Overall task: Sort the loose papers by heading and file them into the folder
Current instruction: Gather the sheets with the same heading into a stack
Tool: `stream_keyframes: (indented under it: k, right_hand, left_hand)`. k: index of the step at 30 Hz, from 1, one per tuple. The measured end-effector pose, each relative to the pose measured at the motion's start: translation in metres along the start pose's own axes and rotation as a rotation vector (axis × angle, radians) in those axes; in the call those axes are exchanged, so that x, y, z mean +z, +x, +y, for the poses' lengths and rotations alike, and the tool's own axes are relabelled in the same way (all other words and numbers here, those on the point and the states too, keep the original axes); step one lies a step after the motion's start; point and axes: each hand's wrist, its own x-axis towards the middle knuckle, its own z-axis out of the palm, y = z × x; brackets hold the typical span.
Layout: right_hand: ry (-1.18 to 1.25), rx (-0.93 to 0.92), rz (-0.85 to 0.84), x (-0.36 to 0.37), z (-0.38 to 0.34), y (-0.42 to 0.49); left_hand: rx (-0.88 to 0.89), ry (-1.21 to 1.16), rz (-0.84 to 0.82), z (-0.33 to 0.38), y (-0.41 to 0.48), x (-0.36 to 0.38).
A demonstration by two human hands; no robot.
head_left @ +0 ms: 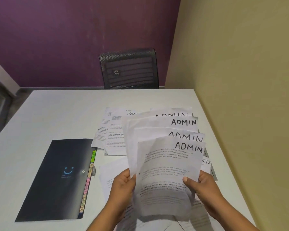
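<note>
I hold a fanned stack of several printed sheets headed ADMIN (165, 164) upright above the table. My left hand (122, 185) grips its lower left edge and my right hand (200, 185) grips its lower right edge, thumb on the front sheet. A closed black folder (57, 179) with a smiley logo and coloured index tabs (88, 179) along its right side lies flat to the left. Loose sheets headed SPORTS (112, 129) lie on the table behind the stack. More papers (107, 177) lie under my hands, partly hidden.
The white table (57, 114) stands against a beige wall on the right. A black mesh chair (128, 69) stands at the table's far edge before a purple wall. Another SPORTS sheet (206, 162) shows at the right behind the held stack.
</note>
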Motion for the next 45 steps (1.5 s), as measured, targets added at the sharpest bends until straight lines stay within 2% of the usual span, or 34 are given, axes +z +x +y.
stream_keyframes:
  k: [6,10,13,21,26,35,41,45]
  right_hand:
    - [0.014,-0.099,0.086,0.004,-0.009,-0.004]
    - [-0.008,-0.199,0.106,0.007,-0.023,-0.005]
    - [0.023,-0.253,0.107,0.010,-0.033,-0.007]
    - [0.009,-0.304,0.060,0.011,-0.031,-0.007]
    - [-0.097,-0.322,0.053,0.007,-0.022,0.000]
    - [-0.150,-0.214,0.075,0.007,-0.016,0.007]
    - [-0.123,-0.418,-0.030,0.010,-0.039,-0.013]
    - [-0.194,-0.278,-0.079,0.021,-0.020,-0.002]
  left_hand:
    - [0.132,0.004,-0.063,0.002,0.009,-0.004]
    - [0.269,0.124,-0.010,0.009,0.015,-0.001]
    - [0.343,0.120,0.040,0.013,0.018,0.002]
    - [0.429,0.233,0.066,0.009,0.019,0.000]
    - [0.406,0.262,0.064,0.001,0.026,-0.001]
    - [0.351,0.248,0.023,0.004,0.025,0.007]
    - [0.423,0.199,0.046,0.010,0.017,-0.002]
    - [0.290,0.294,0.064,-0.013,0.028,-0.012]
